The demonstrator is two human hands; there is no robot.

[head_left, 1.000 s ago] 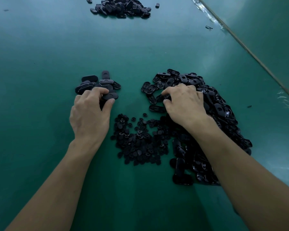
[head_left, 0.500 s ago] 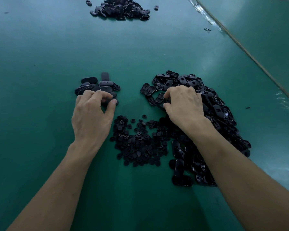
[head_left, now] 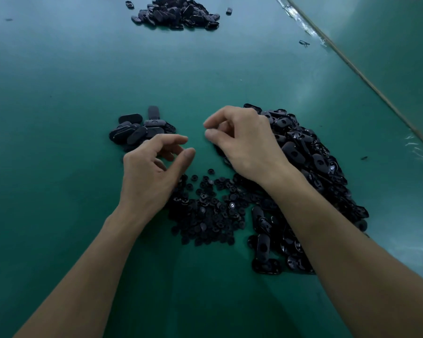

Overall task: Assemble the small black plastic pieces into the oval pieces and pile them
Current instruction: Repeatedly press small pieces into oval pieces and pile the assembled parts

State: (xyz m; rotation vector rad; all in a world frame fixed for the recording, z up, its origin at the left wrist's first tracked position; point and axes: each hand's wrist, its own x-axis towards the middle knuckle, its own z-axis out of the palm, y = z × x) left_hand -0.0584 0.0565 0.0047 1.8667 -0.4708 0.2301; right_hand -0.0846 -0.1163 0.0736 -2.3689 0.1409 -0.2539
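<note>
Person seen from the elbows forward only. Left hand (head_left: 147, 176) and right hand (head_left: 249, 142) bare. Left forearm (head_left: 95, 259) and right forearm (head_left: 340, 252) bare along their whole visible length, to the lower frame edge. Left thumbnail (head_left: 188, 152) short, rounded. Knuckles show in relief.

Dim, bluish, wide-angle edge distortion

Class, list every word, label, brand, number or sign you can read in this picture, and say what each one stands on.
None can be read: there is no print or marking on the green table, the heap of oval pieces, the small round pieces, the near pile or the far pile.
</note>
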